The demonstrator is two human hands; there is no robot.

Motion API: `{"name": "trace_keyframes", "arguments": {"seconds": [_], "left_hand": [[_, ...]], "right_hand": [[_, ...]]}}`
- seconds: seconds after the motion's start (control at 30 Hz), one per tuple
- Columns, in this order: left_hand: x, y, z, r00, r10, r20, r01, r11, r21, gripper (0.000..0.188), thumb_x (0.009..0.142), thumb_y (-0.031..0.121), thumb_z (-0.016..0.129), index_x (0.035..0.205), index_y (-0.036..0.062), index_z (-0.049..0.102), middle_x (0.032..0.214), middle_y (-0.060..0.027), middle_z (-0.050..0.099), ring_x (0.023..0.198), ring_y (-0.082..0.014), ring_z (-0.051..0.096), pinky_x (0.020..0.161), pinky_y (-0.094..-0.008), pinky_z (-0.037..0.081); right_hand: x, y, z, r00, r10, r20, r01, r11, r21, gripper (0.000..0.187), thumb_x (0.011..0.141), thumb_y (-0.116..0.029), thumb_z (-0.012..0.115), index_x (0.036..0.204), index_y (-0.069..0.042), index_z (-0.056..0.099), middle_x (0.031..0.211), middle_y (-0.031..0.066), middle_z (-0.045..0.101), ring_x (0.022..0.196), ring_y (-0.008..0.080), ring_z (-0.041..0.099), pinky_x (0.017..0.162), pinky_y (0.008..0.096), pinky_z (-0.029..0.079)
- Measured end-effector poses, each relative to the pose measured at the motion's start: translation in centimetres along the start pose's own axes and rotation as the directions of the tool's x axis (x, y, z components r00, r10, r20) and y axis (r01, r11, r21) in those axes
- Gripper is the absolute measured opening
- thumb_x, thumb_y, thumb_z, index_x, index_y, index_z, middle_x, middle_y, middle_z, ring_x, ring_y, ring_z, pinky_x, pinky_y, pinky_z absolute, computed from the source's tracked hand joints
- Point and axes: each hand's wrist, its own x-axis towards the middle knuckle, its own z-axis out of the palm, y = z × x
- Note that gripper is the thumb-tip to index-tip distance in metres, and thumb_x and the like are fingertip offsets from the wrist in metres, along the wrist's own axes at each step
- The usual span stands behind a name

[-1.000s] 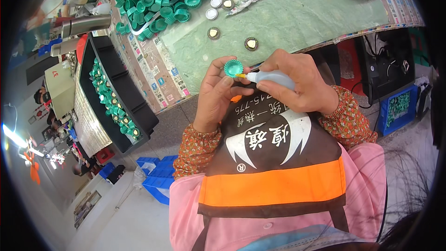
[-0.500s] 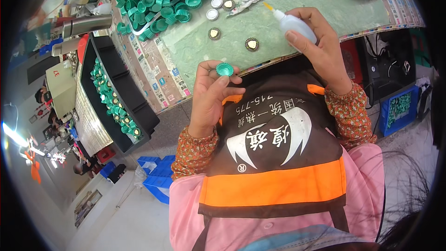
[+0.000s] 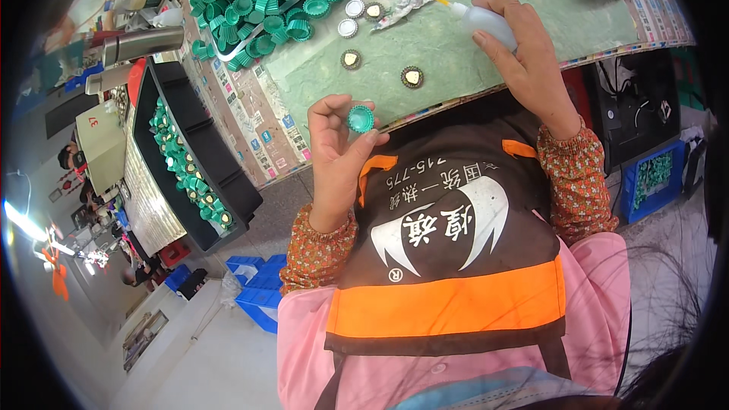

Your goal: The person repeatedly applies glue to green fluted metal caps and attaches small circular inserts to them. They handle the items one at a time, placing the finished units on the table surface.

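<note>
1. Left hand (image 3: 338, 153) pinches a green fluted cap (image 3: 361, 118) between thumb and fingertips, raised just off the near edge of the bench (image 3: 486, 57), open side toward the camera.
2. Right hand (image 3: 524, 53) is closed around a small white squeeze bottle (image 3: 486, 21); its yellow nozzle points away from the cap, over the green mat.
3. Step in hand, as I judge it: the cap looks ready for an insert, with the bottle drawn aside. The next move would call for reaching one of the two gold-centred discs (image 3: 412, 77) lying on the mat just beyond the left hand.
4. Farther beyond the left hand lies a heap of loose green caps (image 3: 262, 0), with a few silver discs (image 3: 348, 27) beside it. To its left, a black tray (image 3: 228, 182) holds rows of green caps with gold centres.
5. Hard to make out: whether the held cap has anything inside it, and the bottle's fill level. The heap is cut off by the upper rim.
</note>
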Motion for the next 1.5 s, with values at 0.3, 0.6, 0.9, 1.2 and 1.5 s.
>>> {"name": "trace_keyframes", "arguments": {"seconds": [0.3,0.6,0.9,1.2,1.5], "left_hand": [[0.5,1.9,-0.2,0.993,-0.096,0.064,0.105,0.984,-0.146,0.058,0.099,0.007,0.058,0.153,0.0051,0.035,0.121,-0.0102,0.059,0.104,-0.0173,0.062,0.089,-0.0350,0.061],[0.7,1.7,-1.7,0.991,0.011,0.130,0.021,0.970,-0.243,0.060,0.101,0.009,0.056,0.155,0.0091,0.031,0.103,-0.0077,0.056,0.093,-0.0149,0.059,0.081,-0.0319,0.059],[0.9,2.4,-1.3,0.988,-0.090,0.122,0.135,0.893,-0.430,0.053,0.107,0.026,0.049,0.154,0.0087,0.032,0.110,-0.0112,0.058,0.093,-0.0163,0.059,0.077,-0.0319,0.056],[1.0,1.5,-2.9,0.971,-0.174,0.166,0.230,0.872,-0.433,0.051,0.105,0.018,0.053,0.151,0.0030,0.037,0.130,-0.0218,0.059,0.098,-0.0196,0.066,0.081,-0.0310,0.062],[0.8,1.1,-2.2,0.947,-0.242,0.210,0.315,0.815,-0.486,0.059,0.102,0.011,0.055,0.154,-0.0022,0.030,0.141,-0.0249,0.053,0.110,-0.0259,0.066,0.089,-0.0377,0.063]], "right_hand": [[1.3,1.2,0.2,0.996,-0.089,0.023,0.091,0.986,-0.140,0.030,0.093,-0.017,0.066,0.120,-0.007,0.061,0.112,0.0111,0.064,0.102,0.0320,0.056,0.090,0.0431,0.043],[2.2,0.7,0.1,0.990,-0.142,0.001,0.125,0.869,-0.479,0.027,0.093,-0.027,0.067,0.116,-0.012,0.064,0.107,0.0068,0.060,0.104,0.0276,0.055,0.089,0.0443,0.036],[-0.5,-4.3,3.1,0.961,-0.176,0.214,0.210,0.967,-0.146,0.028,0.080,-0.022,0.074,0.103,-0.011,0.063,0.097,0.0066,0.054,0.100,0.0270,0.052,0.090,0.0440,0.034],[-1.0,-4.6,4.8,0.951,-0.190,0.243,0.239,0.952,-0.190,0.024,0.082,-0.014,0.069,0.104,-0.008,0.062,0.099,0.0072,0.054,0.099,0.0262,0.052,0.089,0.0427,0.035],[-0.9,-4.3,4.5,0.947,-0.242,0.213,0.276,0.950,-0.149,0.024,0.084,-0.014,0.069,0.107,-0.009,0.062,0.102,0.0066,0.055,0.099,0.0261,0.053,0.087,0.0413,0.036]]}}
